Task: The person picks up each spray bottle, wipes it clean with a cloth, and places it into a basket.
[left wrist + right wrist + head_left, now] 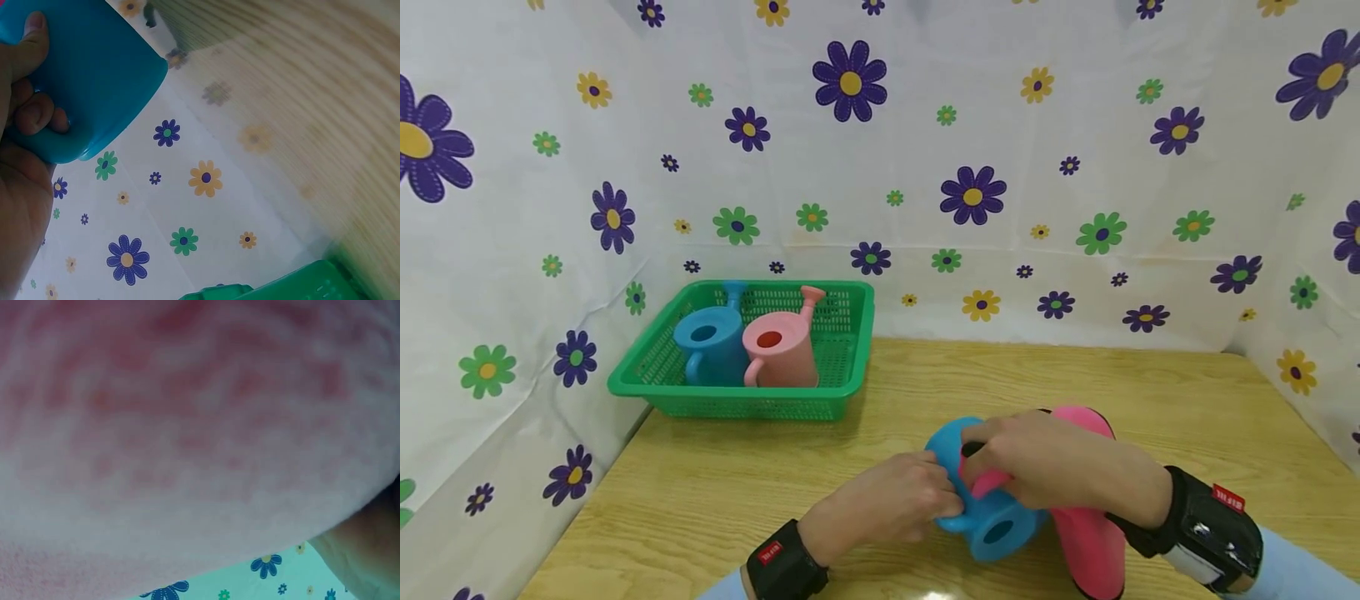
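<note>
A blue toy watering can [951,442] lies tilted over the table, its round opening towards me. My left hand [895,496] grips it by the handle; in the left wrist view the thumb [36,28] lies along the can's side and the fingers curl round the handle. My right hand [1037,458] holds a pink cloth [1092,546] with dark edging and presses a bunched part of it on the can. The rest of the cloth hangs to the right, under the wrist. In the right wrist view the blurred cloth [187,506] fills most of the picture. The can's spout is hidden.
A green plastic basket [730,402] stands at the back left of the wooden table [737,483]. Inside it, a blue watering can [718,350] and a pink watering can [790,354] stand side by side. A white flowered sheet [910,150] hangs behind and at both sides.
</note>
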`<control>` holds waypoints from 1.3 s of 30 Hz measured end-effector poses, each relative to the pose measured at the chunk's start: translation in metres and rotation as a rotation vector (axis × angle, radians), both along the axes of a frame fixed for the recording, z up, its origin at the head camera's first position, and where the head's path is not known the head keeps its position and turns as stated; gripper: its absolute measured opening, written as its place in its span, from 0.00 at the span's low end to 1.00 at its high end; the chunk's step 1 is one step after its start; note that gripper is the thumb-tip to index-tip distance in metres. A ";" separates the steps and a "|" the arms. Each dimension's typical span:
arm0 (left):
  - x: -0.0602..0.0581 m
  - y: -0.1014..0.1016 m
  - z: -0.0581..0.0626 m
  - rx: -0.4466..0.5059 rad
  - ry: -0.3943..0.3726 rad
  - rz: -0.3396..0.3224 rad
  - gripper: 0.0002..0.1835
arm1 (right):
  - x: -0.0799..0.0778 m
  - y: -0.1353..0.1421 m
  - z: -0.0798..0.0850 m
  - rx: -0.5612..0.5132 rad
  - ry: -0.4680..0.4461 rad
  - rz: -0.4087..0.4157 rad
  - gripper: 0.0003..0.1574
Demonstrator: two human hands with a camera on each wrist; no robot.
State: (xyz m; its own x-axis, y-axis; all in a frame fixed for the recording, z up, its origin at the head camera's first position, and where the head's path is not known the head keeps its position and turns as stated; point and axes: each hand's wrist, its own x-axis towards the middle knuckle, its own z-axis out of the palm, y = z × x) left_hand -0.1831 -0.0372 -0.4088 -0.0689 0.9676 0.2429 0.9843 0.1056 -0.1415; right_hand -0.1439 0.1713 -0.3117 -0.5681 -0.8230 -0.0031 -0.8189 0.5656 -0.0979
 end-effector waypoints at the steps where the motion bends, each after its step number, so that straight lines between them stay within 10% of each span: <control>1: 0.000 0.000 0.000 0.000 -0.005 0.003 0.19 | 0.002 0.000 0.000 0.008 -0.003 -0.001 0.20; 15: -0.004 -0.006 -0.001 0.019 -0.038 0.008 0.20 | 0.013 0.004 0.009 -0.049 -0.103 0.014 0.20; 29: 0.002 -0.004 -0.002 0.142 -0.337 -0.133 0.23 | -0.022 0.038 0.014 -0.220 -0.392 0.048 0.18; 39: 0.005 -0.002 -0.001 0.197 -0.408 -0.168 0.27 | -0.040 0.041 0.003 -0.278 -0.413 0.076 0.16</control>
State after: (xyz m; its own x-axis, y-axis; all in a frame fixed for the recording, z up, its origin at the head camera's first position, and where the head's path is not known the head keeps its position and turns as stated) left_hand -0.1776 -0.0388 -0.4102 -0.0435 0.9118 0.4083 0.9609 -0.0736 0.2668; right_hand -0.1839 0.2126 -0.3082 -0.5043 -0.8635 0.0100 -0.7176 0.4126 -0.5611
